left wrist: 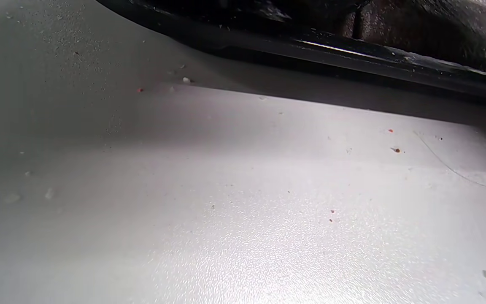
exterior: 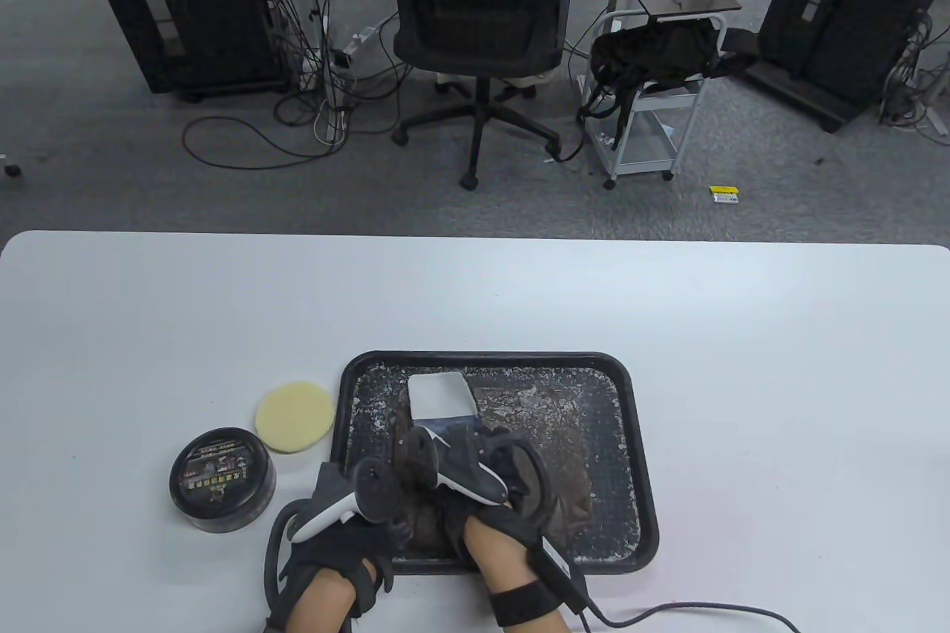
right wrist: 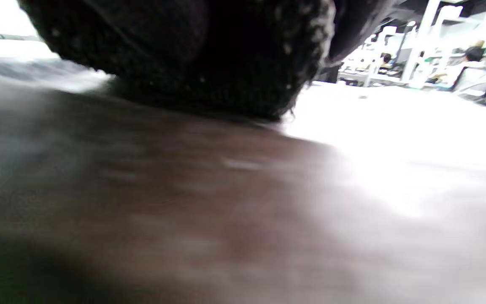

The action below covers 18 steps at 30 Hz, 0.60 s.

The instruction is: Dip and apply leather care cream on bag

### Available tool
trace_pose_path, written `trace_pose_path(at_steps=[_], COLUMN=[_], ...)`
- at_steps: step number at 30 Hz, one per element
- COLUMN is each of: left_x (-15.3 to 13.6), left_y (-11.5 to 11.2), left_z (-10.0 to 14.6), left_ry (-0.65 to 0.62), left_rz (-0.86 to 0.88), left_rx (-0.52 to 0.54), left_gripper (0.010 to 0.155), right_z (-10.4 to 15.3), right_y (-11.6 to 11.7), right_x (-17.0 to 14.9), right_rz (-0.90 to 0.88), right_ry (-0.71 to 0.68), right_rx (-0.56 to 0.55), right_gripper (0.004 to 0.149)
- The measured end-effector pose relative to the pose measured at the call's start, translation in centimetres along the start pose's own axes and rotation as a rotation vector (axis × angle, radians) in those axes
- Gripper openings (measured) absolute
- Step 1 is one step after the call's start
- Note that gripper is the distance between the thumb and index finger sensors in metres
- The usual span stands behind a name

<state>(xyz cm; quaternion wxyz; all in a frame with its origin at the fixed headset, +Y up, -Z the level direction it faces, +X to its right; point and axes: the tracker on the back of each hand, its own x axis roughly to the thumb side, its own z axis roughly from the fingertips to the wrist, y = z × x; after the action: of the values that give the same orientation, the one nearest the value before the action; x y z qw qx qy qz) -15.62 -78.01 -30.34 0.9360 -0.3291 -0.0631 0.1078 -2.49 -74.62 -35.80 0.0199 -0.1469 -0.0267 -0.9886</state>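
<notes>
Table view: tray (exterior: 642, 440) holds brown bag (exterior: 549, 433); both hands' grip states unclear.

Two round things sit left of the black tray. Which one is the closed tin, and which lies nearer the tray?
The closed tin is the black round tin with a printed lid. The pale yellow sponge pad lies nearer the tray, almost at its left rim.
</notes>
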Motion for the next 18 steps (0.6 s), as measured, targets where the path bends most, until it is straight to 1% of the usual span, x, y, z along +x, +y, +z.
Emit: trace_pose_path(at_steps=[2, 5, 6, 9, 14, 18], left_x=[0.0, -0.2, -0.1, 0.1, 0.0, 0.0], left_y=[0.0, 0.0, 0.0, -0.2, -0.2, -0.4], left_z=[0.0, 0.0, -0.1, 0.0, 0.0, 0.0], left_ry=[-0.004, -0.009, -0.016, -0.008, -0.012, -0.011], left_rz=[-0.002, 0.034, 0.049, 0.010, 0.024, 0.017], left_rx=[-0.001, -0.003, -0.004, -0.005, -0.010, -0.008], left_gripper=[0.068, 0.068, 0.067, 0.068, 0.068, 0.069], right_z=[0.1, 0.2, 0.2, 0.5, 0.4, 0.4], right_y=[0.0, -0.4, -0.3, -0.1, -0.2, -0.2], right_x=[0.8, 1.7, 1.9, 2.1, 1.7, 0.3], right_rz=[-0.030, -0.020, -0.055, -0.130, -0.087, -0.028], right_ry=[-0.021, -0.053, -0.076, -0.122, -0.126, -0.072], right_rx=[-0.006, -0.021, -0.013, -0.001, 0.020, 0.039], right_gripper=[0.053, 0.053, 0.053, 0.053, 0.052, 0.052])
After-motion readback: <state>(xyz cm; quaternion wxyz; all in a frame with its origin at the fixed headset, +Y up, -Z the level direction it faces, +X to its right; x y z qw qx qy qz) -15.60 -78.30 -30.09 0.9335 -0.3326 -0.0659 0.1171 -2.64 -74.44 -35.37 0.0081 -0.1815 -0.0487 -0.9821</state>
